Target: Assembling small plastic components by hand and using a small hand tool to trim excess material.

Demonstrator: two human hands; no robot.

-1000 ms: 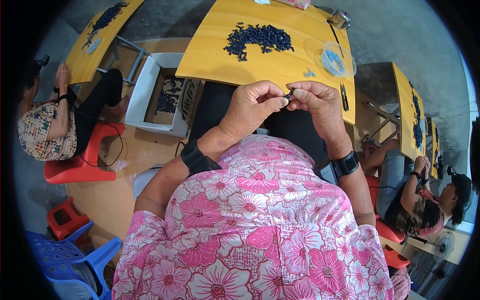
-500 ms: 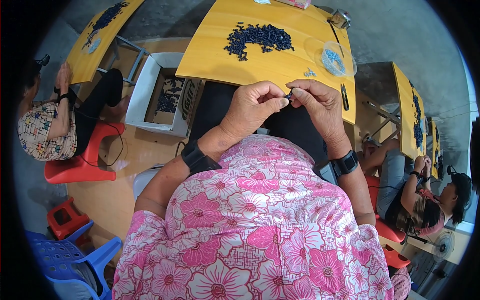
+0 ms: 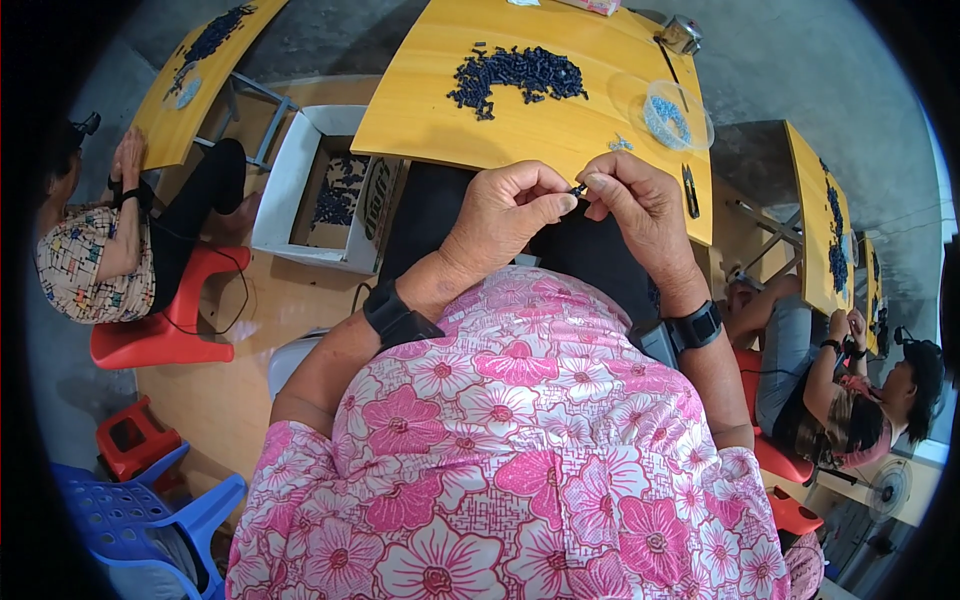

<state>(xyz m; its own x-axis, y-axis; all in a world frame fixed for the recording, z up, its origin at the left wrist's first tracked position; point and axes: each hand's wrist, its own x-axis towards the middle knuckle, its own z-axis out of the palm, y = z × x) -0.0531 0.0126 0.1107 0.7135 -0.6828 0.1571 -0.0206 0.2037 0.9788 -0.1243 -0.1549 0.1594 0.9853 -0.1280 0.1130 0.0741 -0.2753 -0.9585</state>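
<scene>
Above my lap, just off the near edge of the table, my left hand pinches a small dark piece between thumb and forefinger. My right hand meets it from the other side, thumb and forefinger closed at the same piece. The fingertips cover most of it, so its full shape is hidden. Beyond my hands lies a pile of short dark tube-like pieces. Closest to my right hand are a few tiny pale-blue pieces and black-handled thread snips.
A clear round tub of pale-blue bits stands on the yellow table, with a metal cup behind. On the floor to the left, a white carton holds more dark pieces. Two people sit at side tables; a blue chair stands lower left.
My right hand has shifted very slightly, its fingers a little higher around the dark piece. My left hand stays almost still, keeping its pinch.
</scene>
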